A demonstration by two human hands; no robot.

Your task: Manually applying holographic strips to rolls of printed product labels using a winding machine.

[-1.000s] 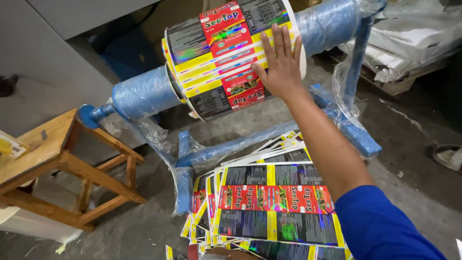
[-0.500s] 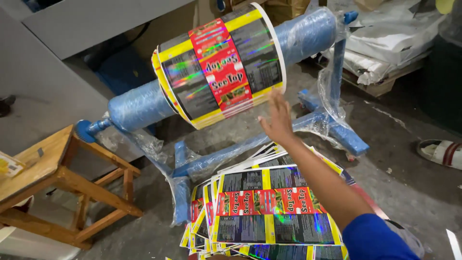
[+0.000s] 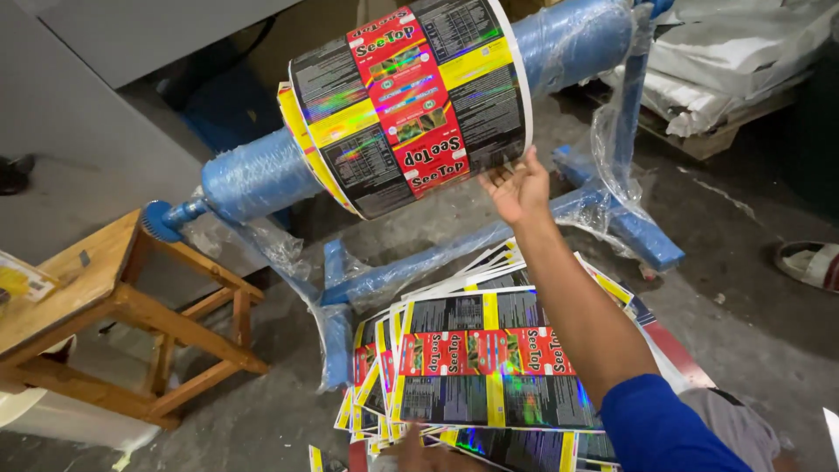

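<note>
Your right hand (image 3: 517, 185), fingers spread, cups the heavy, slick roll (image 3: 406, 105) underneath; left hand (image 3: 428, 454) presses floppy sheets (image 3: 485, 367).

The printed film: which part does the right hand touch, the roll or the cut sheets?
The roll on the blue stand. The right hand touches its lower edge; the cut sheets lie below, on the floor.
</note>
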